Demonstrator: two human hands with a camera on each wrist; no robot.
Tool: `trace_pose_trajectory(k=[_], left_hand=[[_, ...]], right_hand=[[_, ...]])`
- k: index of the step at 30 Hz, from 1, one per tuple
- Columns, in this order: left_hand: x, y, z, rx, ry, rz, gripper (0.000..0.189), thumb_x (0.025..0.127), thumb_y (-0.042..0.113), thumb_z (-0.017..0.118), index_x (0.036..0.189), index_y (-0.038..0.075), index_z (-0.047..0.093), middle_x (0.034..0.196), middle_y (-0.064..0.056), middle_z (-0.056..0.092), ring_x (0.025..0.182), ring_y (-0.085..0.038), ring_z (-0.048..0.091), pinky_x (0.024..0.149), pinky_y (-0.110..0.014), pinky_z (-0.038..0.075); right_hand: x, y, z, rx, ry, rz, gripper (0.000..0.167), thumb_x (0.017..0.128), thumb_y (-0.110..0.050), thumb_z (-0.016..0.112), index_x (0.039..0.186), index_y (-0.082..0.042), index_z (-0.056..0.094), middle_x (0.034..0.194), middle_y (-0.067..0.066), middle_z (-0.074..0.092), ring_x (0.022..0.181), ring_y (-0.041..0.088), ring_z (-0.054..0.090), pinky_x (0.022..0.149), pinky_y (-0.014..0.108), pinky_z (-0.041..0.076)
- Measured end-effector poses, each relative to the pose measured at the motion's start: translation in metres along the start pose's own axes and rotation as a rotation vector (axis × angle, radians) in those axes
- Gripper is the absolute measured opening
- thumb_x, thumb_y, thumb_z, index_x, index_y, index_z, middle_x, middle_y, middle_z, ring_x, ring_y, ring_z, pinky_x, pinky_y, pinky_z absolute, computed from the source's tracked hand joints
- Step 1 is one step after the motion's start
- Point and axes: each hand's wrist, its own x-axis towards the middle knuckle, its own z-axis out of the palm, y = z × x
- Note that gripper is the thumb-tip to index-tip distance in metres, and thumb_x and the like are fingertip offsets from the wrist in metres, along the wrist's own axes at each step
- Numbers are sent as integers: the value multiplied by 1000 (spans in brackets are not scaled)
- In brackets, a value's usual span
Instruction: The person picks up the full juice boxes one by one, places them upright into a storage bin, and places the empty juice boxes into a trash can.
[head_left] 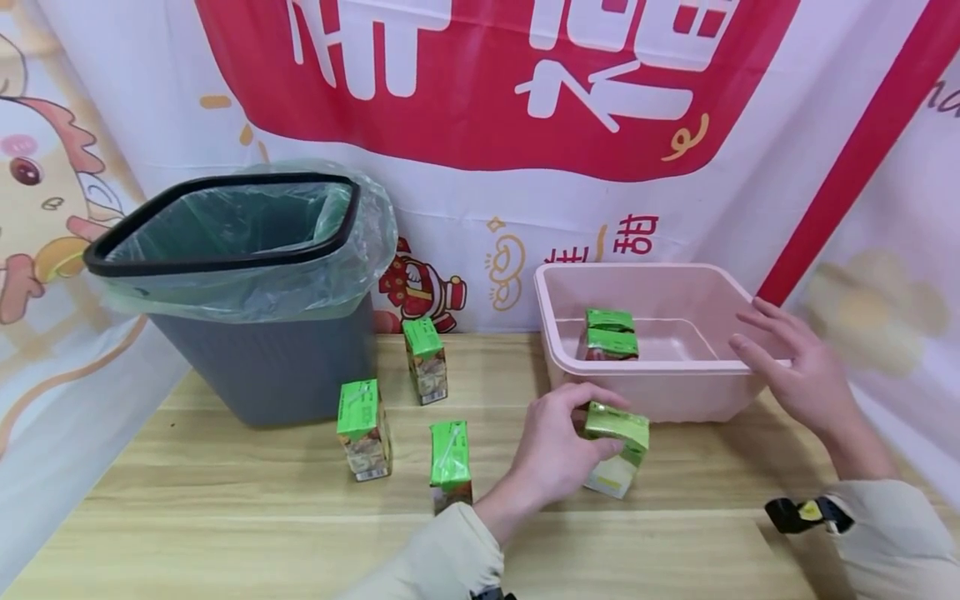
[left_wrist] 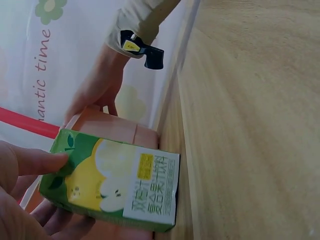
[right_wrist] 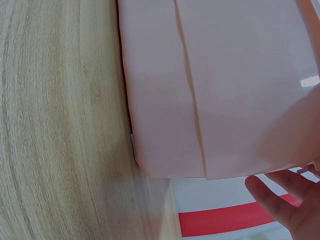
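Three loose juice boxes (head_left: 366, 437) stood right of the bin (head_left: 262, 367); my left sleeve (head_left: 431, 558) was near the closest, so a leftward swing could have tipped it. My left hand (head_left: 558, 440) pinched a fourth box (head_left: 617, 473) by its upper part, just before the tub (head_left: 697, 396); a weak pinch might have dropped it, a low lift snagged the near rim. My right hand (head_left: 806, 367), fingers loosely spread, was at the tub's right end, contact unclear; unbraced, the tub could have slid. Room: bare wood left of the tub; inside, floor right of two boxes (head_left: 611, 336).
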Motion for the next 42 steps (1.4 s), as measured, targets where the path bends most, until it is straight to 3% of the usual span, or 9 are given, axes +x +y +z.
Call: trace_pose_trajectory(k=[11,24,31,42], left_hand=[[-1,-7,4,121,11,48,38,76,1,90,98,30,82,113,11,77,103,-1,63,93,-22,48],[1,-4,4,126,-10,-34,39,75,6,94,94,38,82,120,17,76,118,-6,64,107,-32,46],[1,-9,4,128,2,3,37,74,9,95,95,37,84,112,19,77,107,1,63,99,-26,47],[2,-8,4,170,-21,66,33,75,11,95,97,33,85,97,21,74,94,7,60,89,-18,45]], right_hand=[[0,1,2,-3,3,-21,60,104,-41,62,155,-9,54,176,9,29,162,47,19,115,85,21],[-1,4,1,1,10,-15,60,104,-41,62,155,-11,54,177,4,28,164,39,18,118,83,20],[1,1,2,-16,-17,12,64,104,-45,61,158,-12,51,178,7,26,162,48,16,112,87,23],[0,0,1,-6,1,-12,61,104,-42,62,156,-10,53,176,9,28,162,47,18,116,85,19]])
